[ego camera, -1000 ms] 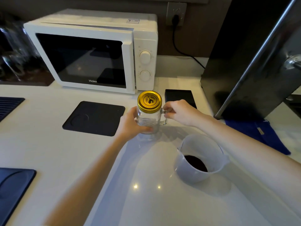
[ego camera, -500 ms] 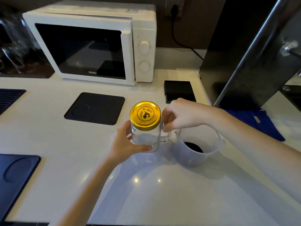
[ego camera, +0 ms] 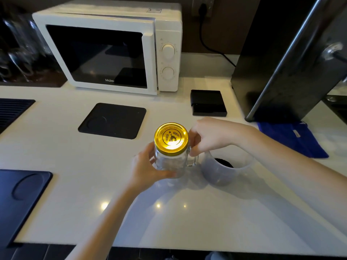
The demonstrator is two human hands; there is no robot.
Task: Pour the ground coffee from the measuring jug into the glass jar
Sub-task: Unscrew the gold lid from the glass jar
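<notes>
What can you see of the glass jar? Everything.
The jar is clear glass, mug-shaped, with a side handle and a gold metal lid bearing a dark printed emblem; the lid is on. It looks empty and stands upright. The left hand wraps its body; the right hand pinches at the handle. Whether it rests on the white counter is unclear. The jug sits just to its right.
</notes>
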